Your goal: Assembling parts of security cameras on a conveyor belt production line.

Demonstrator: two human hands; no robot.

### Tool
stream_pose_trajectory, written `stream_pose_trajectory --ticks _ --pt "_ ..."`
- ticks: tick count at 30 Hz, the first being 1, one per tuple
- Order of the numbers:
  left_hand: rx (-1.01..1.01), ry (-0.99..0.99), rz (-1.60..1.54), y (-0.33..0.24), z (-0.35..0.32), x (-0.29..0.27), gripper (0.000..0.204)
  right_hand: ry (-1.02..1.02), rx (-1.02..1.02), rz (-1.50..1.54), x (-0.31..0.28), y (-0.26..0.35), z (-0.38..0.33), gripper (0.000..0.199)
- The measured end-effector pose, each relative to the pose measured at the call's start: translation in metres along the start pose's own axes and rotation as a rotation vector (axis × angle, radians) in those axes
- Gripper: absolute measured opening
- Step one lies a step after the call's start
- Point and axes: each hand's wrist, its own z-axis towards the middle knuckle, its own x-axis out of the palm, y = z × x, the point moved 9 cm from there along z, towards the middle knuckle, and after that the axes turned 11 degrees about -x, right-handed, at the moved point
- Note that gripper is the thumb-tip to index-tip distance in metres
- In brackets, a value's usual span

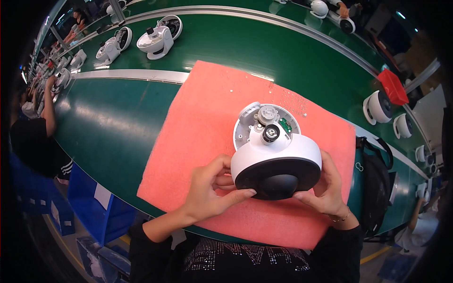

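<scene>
Between my two hands is a white security camera [278,147] with a black domed front turned toward me. My left hand [211,188] grips its left side, thumb on the lower black edge. On the other side my right hand [325,191] holds it the same way, thumb at the lower right edge. Behind the head, its round white base [243,127] lies open, showing a motor, a small green circuit board and a black cylindrical part. The camera is over a pink foam mat [184,141]; whether its head touches the mat is hidden.
Similar white units [159,40] stand on the green conveyor [226,42] at the upper left, and more [377,107] at the right. A red bin [392,87] sits beyond those. A black bag [375,184] lies right of the mat. Blue crates [96,207] stand lower left. Other people work along the line.
</scene>
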Motion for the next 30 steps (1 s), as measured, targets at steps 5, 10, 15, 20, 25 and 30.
stream_pose_trajectory --ticks 5,10,15,20,25,30 --pt "0.009 0.009 -0.126 0.005 0.001 0.009 0.036 -0.106 -0.068 -0.100 0.000 0.002 -0.002 0.089" --pt "0.040 -0.051 -0.220 0.002 0.001 0.006 0.034 -0.104 -0.038 -0.110 0.001 0.009 0.004 0.093" --pt "0.016 -0.055 -0.260 0.003 -0.001 0.004 0.035 -0.082 -0.112 -0.175 0.007 0.019 0.015 0.098" --pt "0.017 -0.056 -0.250 -0.002 -0.004 0.003 0.032 -0.121 -0.095 -0.181 0.014 0.015 0.014 0.101" --pt "-0.070 0.083 -0.319 0.013 -0.001 0.001 0.038 -0.127 -0.157 -0.431 0.017 0.031 0.006 0.094" --pt "-0.034 0.130 -0.304 0.024 -0.004 -0.020 0.051 0.014 -0.212 -0.339 0.038 0.042 0.001 0.078"
